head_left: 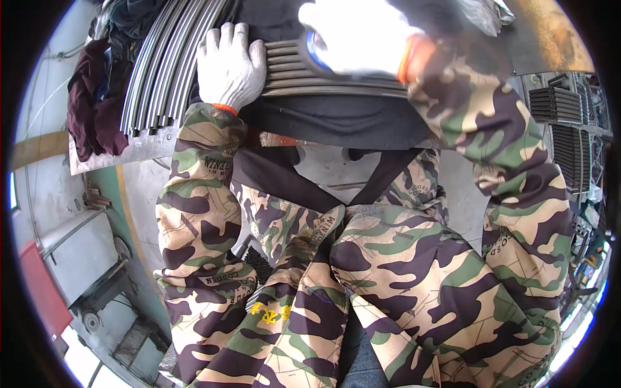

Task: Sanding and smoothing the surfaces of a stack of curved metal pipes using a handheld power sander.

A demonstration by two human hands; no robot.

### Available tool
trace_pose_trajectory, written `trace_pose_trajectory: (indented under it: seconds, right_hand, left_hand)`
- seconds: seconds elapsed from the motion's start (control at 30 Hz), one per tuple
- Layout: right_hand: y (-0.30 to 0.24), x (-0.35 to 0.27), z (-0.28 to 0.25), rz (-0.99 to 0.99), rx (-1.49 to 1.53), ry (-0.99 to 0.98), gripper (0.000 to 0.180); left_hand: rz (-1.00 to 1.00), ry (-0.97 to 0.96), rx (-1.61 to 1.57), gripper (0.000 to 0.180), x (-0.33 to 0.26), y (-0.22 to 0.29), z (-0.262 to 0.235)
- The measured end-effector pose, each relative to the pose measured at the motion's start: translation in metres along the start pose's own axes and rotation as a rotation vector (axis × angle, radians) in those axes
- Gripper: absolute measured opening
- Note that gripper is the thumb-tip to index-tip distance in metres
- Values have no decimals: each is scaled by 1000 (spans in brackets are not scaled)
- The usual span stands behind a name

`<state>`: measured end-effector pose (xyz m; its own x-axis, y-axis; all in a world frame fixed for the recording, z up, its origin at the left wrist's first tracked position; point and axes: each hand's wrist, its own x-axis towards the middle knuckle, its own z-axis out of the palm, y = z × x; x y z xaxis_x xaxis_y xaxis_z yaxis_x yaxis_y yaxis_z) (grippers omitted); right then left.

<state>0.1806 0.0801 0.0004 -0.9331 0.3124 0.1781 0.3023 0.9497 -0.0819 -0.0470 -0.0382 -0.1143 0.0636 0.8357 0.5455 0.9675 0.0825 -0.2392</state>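
Observation:
My left hand (231,71), in a white knit glove with an orange cuff, lies flat with its fingers spread. It rests at the left ends of a row of grey metal rods (284,83) that lie side by side on a black cloth (336,119). My right hand (362,39), in the same kind of glove, is over the right part of the rods and smeared by motion. Its fingers are closed around a round thing with a blue and dark rim (314,50), mostly hidden by the glove; its kind cannot be made out.
More long metal rods (169,64) lie in a bundle to the left. Beside them a maroon cloth (90,110) hangs over the table's edge (129,150). At the far right are a rusty-brown metal surface (550,39) and stacked dark bars (555,105). White plastic (485,14) lies at the back.

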Motion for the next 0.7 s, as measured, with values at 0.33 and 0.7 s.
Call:
trace_pose_trajectory:
  seconds: [0.33, 0.7]
  right_hand:
    - [-22, 8, -5, -77, 53, 12, 22]
    - [-21, -2, -1, -57, 64, -4, 21]
  left_hand:
    - [-61, -200, 64, 26, -3, -9, -9]
    - [-41, 91, 11, 33, 2, -5, 3]
